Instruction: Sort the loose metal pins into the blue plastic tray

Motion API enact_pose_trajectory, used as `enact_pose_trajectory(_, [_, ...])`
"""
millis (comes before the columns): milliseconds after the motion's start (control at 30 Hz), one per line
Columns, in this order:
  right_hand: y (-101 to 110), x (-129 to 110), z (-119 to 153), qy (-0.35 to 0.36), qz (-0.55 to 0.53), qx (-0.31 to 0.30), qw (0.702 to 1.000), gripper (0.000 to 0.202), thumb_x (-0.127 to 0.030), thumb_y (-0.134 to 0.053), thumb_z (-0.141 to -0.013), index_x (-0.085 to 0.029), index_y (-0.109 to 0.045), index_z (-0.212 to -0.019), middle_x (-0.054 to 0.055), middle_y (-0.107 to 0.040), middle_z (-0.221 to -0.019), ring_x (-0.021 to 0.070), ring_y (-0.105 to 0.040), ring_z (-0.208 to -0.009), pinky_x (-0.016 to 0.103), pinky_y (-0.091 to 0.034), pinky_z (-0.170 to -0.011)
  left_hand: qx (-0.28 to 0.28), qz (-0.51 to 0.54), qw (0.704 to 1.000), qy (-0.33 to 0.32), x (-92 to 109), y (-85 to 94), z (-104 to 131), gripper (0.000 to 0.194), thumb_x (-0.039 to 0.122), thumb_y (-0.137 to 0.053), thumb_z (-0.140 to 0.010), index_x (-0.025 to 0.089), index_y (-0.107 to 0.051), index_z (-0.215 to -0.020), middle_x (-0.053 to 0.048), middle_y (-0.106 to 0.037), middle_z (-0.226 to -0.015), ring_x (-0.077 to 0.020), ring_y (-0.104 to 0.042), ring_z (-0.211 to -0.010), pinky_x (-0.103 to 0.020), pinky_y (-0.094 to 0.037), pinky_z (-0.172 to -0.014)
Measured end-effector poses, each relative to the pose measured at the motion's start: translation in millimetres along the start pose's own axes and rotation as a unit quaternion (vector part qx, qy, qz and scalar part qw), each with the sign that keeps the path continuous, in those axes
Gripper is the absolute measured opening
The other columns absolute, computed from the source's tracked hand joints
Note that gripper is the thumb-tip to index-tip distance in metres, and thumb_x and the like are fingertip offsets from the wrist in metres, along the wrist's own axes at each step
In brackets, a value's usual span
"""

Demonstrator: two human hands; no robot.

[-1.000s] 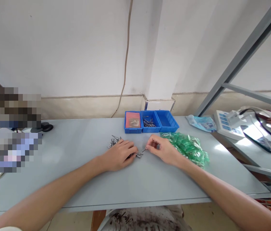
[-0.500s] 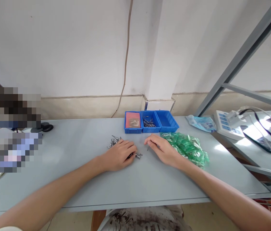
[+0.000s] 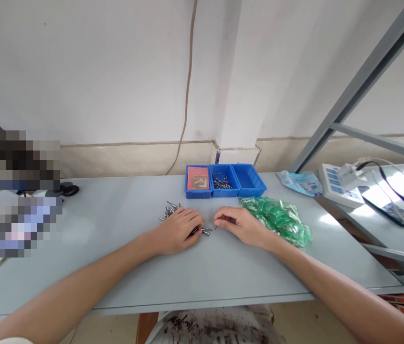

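Observation:
My left hand [image 3: 180, 231] rests on the grey table, its fingers curled round several small metal pins [image 3: 206, 231] whose ends stick out by the fingertips. Behind it lies a loose pile of metal pins [image 3: 169, 209]. To the right, my right hand [image 3: 239, 224] pinches one thin metal pin [image 3: 216, 227] between thumb and forefinger, just above the table. Past the hands stand three joined blue bins: the left one [image 3: 198, 194] holds pink material and a small clear bag, the middle one [image 3: 223, 192] holds metal pins, and the right one [image 3: 248, 177] shows a bare inside.
Green plastic bags [image 3: 279, 220] lie heaped beside my right wrist. Farther right are a blue and white packet [image 3: 300, 183], a power strip [image 3: 338, 184] with cables, and a metal frame [image 3: 359, 76]. A person is partly visible at the far left.
The fingers of my right hand have moved slightly left and down and closed more tightly round the pin. My left hand has hardly moved.

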State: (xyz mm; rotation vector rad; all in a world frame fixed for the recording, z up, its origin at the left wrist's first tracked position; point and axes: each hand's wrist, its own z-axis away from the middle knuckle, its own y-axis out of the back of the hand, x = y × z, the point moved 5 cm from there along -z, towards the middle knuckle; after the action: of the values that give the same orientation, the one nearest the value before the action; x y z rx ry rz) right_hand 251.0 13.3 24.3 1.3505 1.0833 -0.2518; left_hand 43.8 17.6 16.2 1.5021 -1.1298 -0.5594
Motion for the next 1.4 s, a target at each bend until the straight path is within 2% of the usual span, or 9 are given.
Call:
enact_pose_trajectory(133, [-0.8, -0.1, -0.3, -0.004, 0.002, -0.011, 1.000, 0.018, -0.037, -0.061, -0.106, -0.025, -0.073, -0.099, -0.001, -0.076, -0.090, 0.0169, -0.065, -0.079, 0.027, -0.047, -0.072, -0.002, 0.004, 1.000, 0.001, -0.1, -0.3, 0.0, 0.007, 0.022, -0.048, -0.107, 0.021, -0.054, -0.104, -0.004, -0.064, -0.099, -0.0215, -0.057, -0.090, -0.036, -0.038, -0.084])
enact_pose_trajectory(400, [-1.7, -2.1, -1.8, 0.016, 0.057, -0.004, 0.998, 0.020, -0.038, -0.064, -0.105, -0.024, -0.075, -0.097, 0.000, -0.073, -0.083, 0.0170, -0.062, -0.073, 0.028, -0.045, -0.070, -0.003, 0.003, 1.000, 0.001, -0.1, 0.4, 0.1, 0.007, 0.023, -0.048, -0.107, 0.021, -0.054, -0.103, -0.004, -0.063, -0.100, -0.0210, -0.057, -0.091, -0.037, -0.038, -0.085])
enact_pose_trajectory(700, [2.0, -0.6, -0.4, 0.004, 0.049, 0.007, 0.999, 0.024, -0.043, -0.064, -0.104, -0.023, -0.074, -0.095, 0.000, -0.070, -0.078, 0.0168, -0.059, -0.069, 0.028, -0.044, -0.064, 0.002, 0.005, 1.000, 0.001, 0.1, 0.8, 0.1, 0.008, 0.023, -0.048, -0.107, 0.021, -0.054, -0.103, -0.004, -0.064, -0.100, -0.0217, -0.058, -0.092, -0.036, -0.038, -0.084])
enact_pose_trajectory(967, [-3.6, -4.3, -0.9, 0.004, 0.035, -0.013, 0.999, 0.015, -0.034, -0.067, -0.102, -0.023, -0.075, -0.097, -0.001, -0.071, -0.082, 0.0157, -0.060, -0.070, 0.027, -0.045, -0.066, -0.004, 0.005, 1.000, 0.002, -0.9, -0.8, 0.1, 0.007, 0.023, -0.048, -0.107, 0.021, -0.054, -0.104, -0.005, -0.063, -0.099, -0.0220, -0.057, -0.091, -0.036, -0.037, -0.085])
enact_pose_trajectory(1400, [-4.0, -2.2, -0.5, 0.004, 0.029, -0.016, 0.999, 0.017, -0.037, -0.066, -0.102, -0.024, -0.074, -0.095, -0.001, -0.070, -0.079, 0.0160, -0.059, -0.068, 0.027, -0.045, -0.063, -0.002, 0.001, 1.000, 0.003, -0.3, -0.2, -0.2, 0.007, 0.024, -0.049, -0.107, 0.021, -0.054, -0.103, -0.004, -0.063, -0.099, -0.0214, -0.057, -0.090, -0.037, -0.038, -0.084])
